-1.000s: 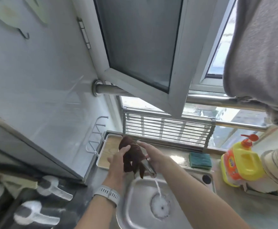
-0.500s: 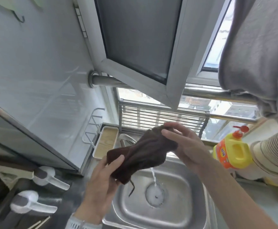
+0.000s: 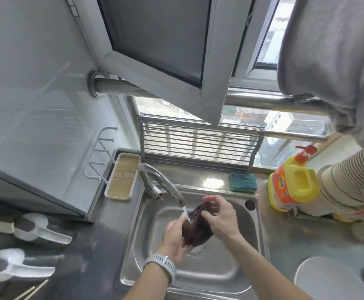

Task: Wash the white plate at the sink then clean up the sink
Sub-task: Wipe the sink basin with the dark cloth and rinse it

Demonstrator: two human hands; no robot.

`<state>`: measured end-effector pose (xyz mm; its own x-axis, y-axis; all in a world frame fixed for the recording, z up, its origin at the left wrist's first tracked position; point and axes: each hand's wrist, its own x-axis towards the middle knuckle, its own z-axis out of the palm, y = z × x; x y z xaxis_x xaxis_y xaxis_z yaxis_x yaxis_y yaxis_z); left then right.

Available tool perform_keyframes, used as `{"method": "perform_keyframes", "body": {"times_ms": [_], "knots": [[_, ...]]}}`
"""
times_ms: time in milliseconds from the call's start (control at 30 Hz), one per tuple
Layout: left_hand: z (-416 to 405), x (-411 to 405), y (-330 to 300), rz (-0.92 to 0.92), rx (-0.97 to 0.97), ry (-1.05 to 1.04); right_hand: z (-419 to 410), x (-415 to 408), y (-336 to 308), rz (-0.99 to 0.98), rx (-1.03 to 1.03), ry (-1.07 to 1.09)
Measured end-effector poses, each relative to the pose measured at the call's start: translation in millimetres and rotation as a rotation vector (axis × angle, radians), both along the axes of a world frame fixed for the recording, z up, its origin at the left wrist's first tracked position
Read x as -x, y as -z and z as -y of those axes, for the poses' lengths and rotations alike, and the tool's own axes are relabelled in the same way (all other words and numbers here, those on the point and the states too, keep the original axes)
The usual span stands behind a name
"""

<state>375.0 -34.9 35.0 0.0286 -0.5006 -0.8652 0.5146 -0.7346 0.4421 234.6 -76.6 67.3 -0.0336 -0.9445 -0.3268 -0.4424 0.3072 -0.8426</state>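
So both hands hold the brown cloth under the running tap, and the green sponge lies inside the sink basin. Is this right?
Not quite. In the head view the green sponge lies on the ledge behind the sink, not inside the basin. The rest holds: left hand and right hand hold the brown cloth under the running tap.

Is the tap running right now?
On. A white stream falls from the faucet spout onto the dark brown cloth held between both hands over the sink.

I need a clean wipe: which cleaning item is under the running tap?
The dark brown cloth, held by both hands; the green sponge lies dry behind the steel sink.
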Motion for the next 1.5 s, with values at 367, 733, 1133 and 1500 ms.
{"method": "perform_keyframes", "body": {"times_ms": [367,733,1133,1500], "knots": [[12.1,-4.2,13.1,-0.128,0.086,-0.112,-13.5,28.6,7.9,0.19,-0.27,0.219],[-7.1,-34.1,21.8,0.752,0.348,0.58,6.3,2.3,30.1,0.194,-0.301,-0.059],[10.4,-24.6,51.1,0.959,0.782,0.904,2.4,17.4,-4.8,0.536,-0.226,-0.282],[24.6,-19.8,37.0,0.207,0.216,0.326,-7.9,11.9,57.0,0.316,-0.39,0.155]]}}
